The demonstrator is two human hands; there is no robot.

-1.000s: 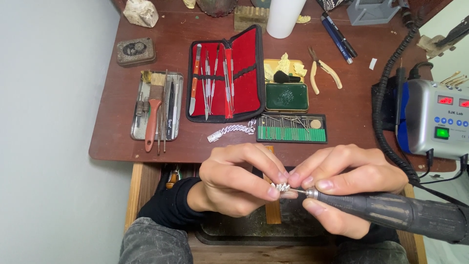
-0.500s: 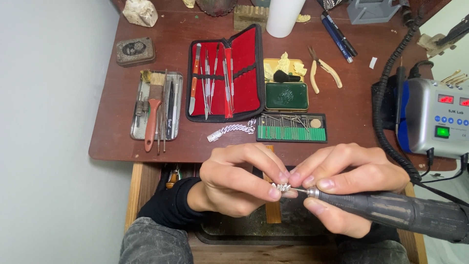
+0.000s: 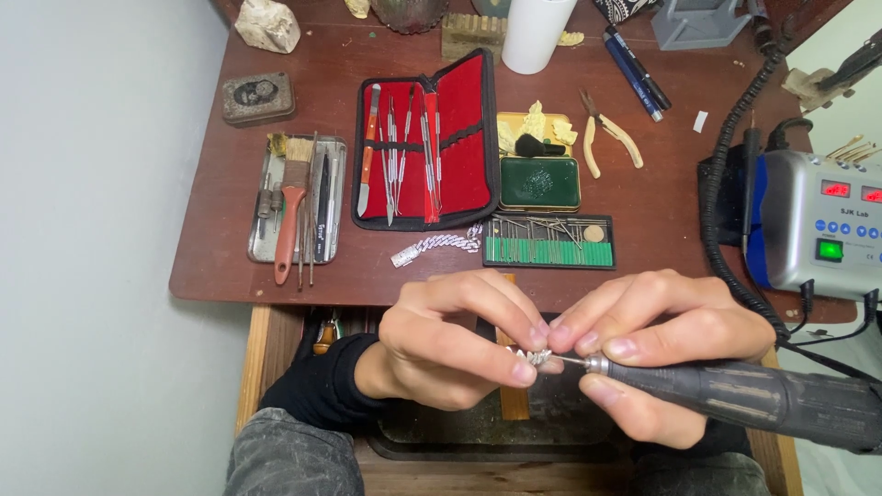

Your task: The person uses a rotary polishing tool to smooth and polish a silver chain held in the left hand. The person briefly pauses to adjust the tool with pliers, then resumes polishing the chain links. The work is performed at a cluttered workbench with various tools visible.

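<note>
Pinching a tiny silver piece (image 3: 531, 355), the left hand (image 3: 450, 340) keeps its fingers tight, low in front of the tabletop (image 3: 276, 184). Nothing has moved (so work goes on). The right hand (image 3: 657, 344) grips a grey rotary tool (image 3: 735, 395), its tip touching the piece.

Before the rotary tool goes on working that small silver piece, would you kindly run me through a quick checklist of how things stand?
1. Left hand pinches the silver piece between its fingertips: ok.
2. Right hand grips the handpiece near its front end: ok.
3. Bur tip meets the piece: ok, it points straight at it; actual contact is too small to tell.
4. Fingertips clear of the bur: not ok, both hands crowd right around the tip.
5. Control box powered: ok, its green light and red displays are lit.
6. Bur spinning: cannot tell.
</note>
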